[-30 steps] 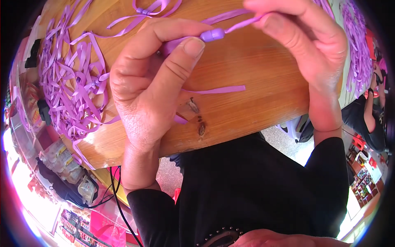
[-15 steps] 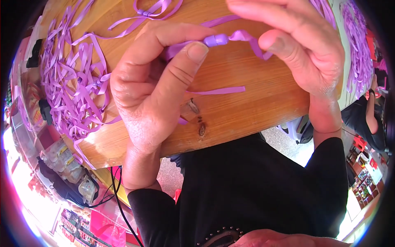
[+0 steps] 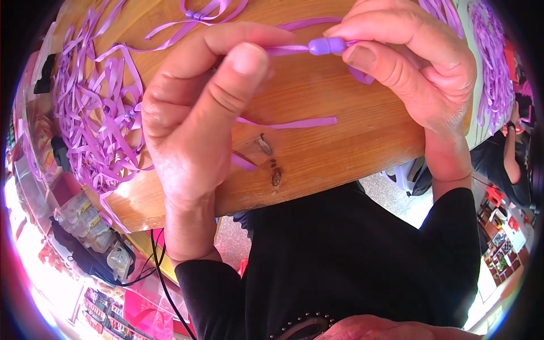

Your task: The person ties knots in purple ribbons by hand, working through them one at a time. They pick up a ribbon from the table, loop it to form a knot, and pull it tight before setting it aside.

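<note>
My left hand (image 3: 198,119) pinches a thin purple ribbon (image 3: 286,50) between thumb and forefinger, above the wooden table (image 3: 351,147). A small purple bead (image 3: 327,46) sits on that ribbon, and my right hand (image 3: 408,62) grips the bead and the ribbon's other end with thumb and fingers. The ribbon runs taut between both hands. A loose purple ribbon strip (image 3: 289,123) lies flat on the wood just below my hands.
A heap of purple ribbon strips (image 3: 96,119) covers the table's left side, another pile (image 3: 493,68) lies at the far right. A tied ribbon bow (image 3: 195,16) rests near the top. A black cable (image 3: 161,272) hangs below the table edge. Another person (image 3: 510,153) sits at right.
My hands have drawn apart slightly. The bead has slid right along the ribbon toward my right fingers, and the ribbon is pulled straighter between the hands.
</note>
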Demonstrator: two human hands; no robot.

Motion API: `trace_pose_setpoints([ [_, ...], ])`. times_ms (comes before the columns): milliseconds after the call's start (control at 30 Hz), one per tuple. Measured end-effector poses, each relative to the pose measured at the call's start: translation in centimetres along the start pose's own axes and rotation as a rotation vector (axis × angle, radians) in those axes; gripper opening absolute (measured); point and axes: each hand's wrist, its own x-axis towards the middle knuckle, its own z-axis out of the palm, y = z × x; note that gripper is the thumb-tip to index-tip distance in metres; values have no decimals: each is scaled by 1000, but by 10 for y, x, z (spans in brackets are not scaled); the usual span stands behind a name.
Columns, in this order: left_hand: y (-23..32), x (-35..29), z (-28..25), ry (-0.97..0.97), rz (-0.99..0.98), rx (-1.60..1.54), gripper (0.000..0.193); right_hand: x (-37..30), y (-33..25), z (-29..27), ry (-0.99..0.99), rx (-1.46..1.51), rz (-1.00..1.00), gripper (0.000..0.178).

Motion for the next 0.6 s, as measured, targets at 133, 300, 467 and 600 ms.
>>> trace_pose_setpoints([
  [133,12,0,-1,-13,-103,-36,18,5,-18,-11,-18,23,165,15],
  [300,-3,5,-12,-104,196,222,17,-3,-3,-12,-2,-62,32,15],
  [467,-3,4,-19,5,360,146,17,-2,0,-5,-11,-47,32,14],
  [600,1,8,-11,90,385,181,17,-2,-9,-8,-23,-50,104,14],
])
